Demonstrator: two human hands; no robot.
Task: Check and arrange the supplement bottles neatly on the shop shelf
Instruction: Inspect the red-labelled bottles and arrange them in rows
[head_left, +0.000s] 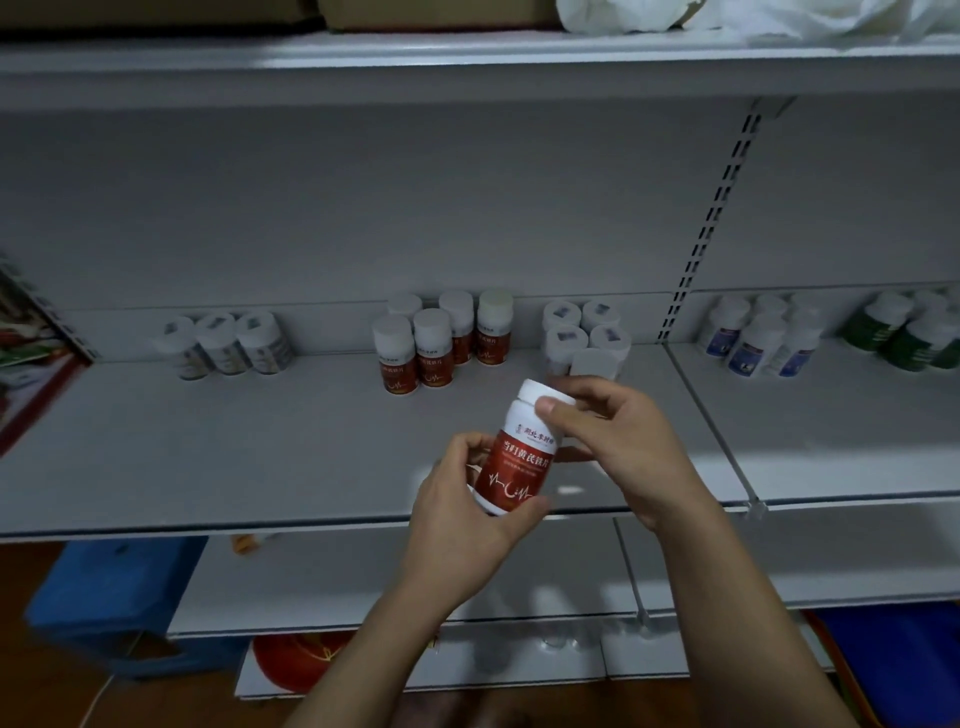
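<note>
A white bottle with a red label (522, 452) is held tilted in front of the middle shelf (234, 457). My left hand (467, 509) grips its lower body from the left and beneath. My right hand (618, 441) pinches its white cap, thumb on the front of the cap. Behind them on the shelf stand several matching red-labelled bottles (434, 340). To their right is a cluster of white bottles (584, 332), partly hidden by my right hand. Three pale bottles (228, 345) stand further left.
Right of the slotted upright (701, 234), blue-labelled white bottles (758, 340) and green bottles (904, 338) stand at the shelf's back. Printed boxes (26, 353) lean at the far left. A white bag (727, 18) lies on the top shelf. Blue crates (114, 597) sit on the floor.
</note>
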